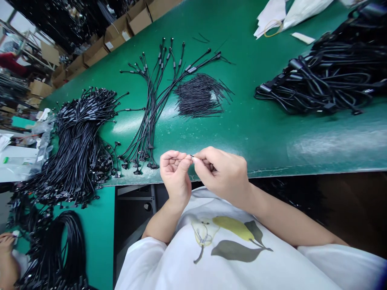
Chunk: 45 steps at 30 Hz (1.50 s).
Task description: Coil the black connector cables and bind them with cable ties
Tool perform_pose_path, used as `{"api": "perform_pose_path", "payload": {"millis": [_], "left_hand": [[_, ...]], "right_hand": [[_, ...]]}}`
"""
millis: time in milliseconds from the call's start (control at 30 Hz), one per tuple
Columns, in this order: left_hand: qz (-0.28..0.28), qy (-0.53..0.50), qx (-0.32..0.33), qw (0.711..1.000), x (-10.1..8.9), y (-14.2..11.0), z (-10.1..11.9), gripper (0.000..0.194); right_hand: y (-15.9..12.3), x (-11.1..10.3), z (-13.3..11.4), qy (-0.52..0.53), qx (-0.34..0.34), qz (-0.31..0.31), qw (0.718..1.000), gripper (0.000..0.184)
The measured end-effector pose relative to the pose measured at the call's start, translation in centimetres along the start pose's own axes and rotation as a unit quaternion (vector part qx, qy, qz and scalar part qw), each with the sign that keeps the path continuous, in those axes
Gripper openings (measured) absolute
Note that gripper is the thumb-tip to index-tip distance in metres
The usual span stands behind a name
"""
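My left hand (177,173) and my right hand (222,169) meet just over the table's front edge, both closed in a pinch. Between their fingertips shows the end of a small thin black piece (192,156); the rest of it is hidden by the fingers. Beyond my hands lies a pile of short thin black strips (196,96), like twist ties. Left of that pile, a loose bunch of short black cables (151,104) with connectors at both ends is spread on the green table (242,133).
A thick heap of black cables (78,141) lies at the left. Coiled black cables (326,80) are stacked at the right, near white wrapping (275,16). Cardboard boxes (117,32) line the far edge. Another person's hand (7,245) is at lower left, by looped cables (72,237).
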<state>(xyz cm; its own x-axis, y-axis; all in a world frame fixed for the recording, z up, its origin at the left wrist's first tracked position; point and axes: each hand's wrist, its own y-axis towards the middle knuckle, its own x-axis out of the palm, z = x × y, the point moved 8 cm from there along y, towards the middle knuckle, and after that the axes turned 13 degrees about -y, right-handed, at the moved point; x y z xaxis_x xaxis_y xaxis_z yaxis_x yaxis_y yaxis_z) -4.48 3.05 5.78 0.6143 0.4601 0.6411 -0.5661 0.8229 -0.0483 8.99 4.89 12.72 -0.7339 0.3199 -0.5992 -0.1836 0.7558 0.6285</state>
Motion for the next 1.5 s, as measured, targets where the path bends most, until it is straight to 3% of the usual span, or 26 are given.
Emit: {"api": "perform_pose_path", "payload": {"millis": [233,700,900,1033,1133,1333,1500], "left_hand": [[0.0,0.005,0.011,1.0,-0.1,-0.2,0.1,0.039],[-0.032,-0.011,-0.033,0.999,0.3,0.2,-0.4,0.036],[-0.063,0.004,-0.035,0.997,0.5,0.4,-0.2,0.032],[-0.092,0.036,-0.003,0.995,0.7,0.5,0.5,0.027],[-0.108,0.053,0.013,0.993,0.8,0.5,0.9,0.027],[-0.147,-0.039,-0.045,0.987,1.6,0.6,0.3,0.021],[-0.128,-0.061,-0.096,0.985,1.7,0.7,-0.2,0.035]], "right_hand": [[0.0,-0.1,-0.2,-0.006,0.0,0.013,1.0,0.018],[-0.2,0.0,-0.3,-0.042,-0.026,0.008,0.999,0.021],[0.0,-0.2,-0.9,-0.086,-0.091,-0.01,0.992,0.023],[0.5,-0.8,-1.5,-0.161,-0.157,0.006,0.974,0.024],[0.6,-0.8,-1.6,-0.152,-0.19,0.001,0.97,0.024],[0.1,-0.6,-0.4,-0.06,-0.127,-0.002,0.99,0.019],[-0.1,-0.3,-0.5,-0.04,-0.11,-0.006,0.993,0.021]]}}
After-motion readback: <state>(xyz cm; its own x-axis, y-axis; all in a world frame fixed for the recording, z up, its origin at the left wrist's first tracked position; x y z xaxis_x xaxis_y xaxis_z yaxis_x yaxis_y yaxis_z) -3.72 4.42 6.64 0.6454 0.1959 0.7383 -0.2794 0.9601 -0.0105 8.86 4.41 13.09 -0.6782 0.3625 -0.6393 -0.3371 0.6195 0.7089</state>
